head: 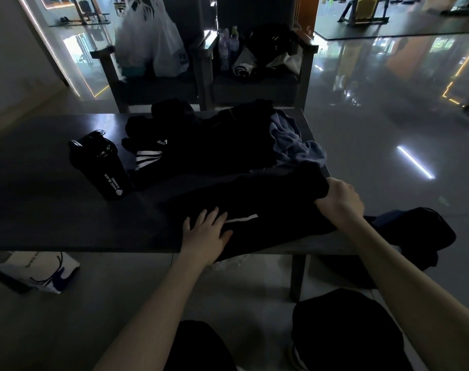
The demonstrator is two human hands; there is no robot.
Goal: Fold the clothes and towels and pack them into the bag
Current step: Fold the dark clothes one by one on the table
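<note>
Head view: a black garment (268,199) is seen spread along the near edge of the dark table (53,210), with the left hand (207,231) laid flat on it, fingers straight and spread, just beside a white stripe (241,218). The right hand (339,199) is closed round the garment's right end, the cloth bunched in its curled fingers. A fold appears to be in hand. It would be done well if the cloth were kept pinned under the flat palm as an anchor, while the gripped end is lifted clear and carried across to the left, edges matched, then smoothed outward so that no crease is trapped. Care is called for near the shaker bottle (102,167), which stands upright close by and could be knocked over. More work is left behind the garment: a pile of dark clothes (214,145) and a crumpled blue towel (289,145) lie unfolded. Whether the dark bundle (420,231) past the table's right end is the bag cannot be told.
</note>
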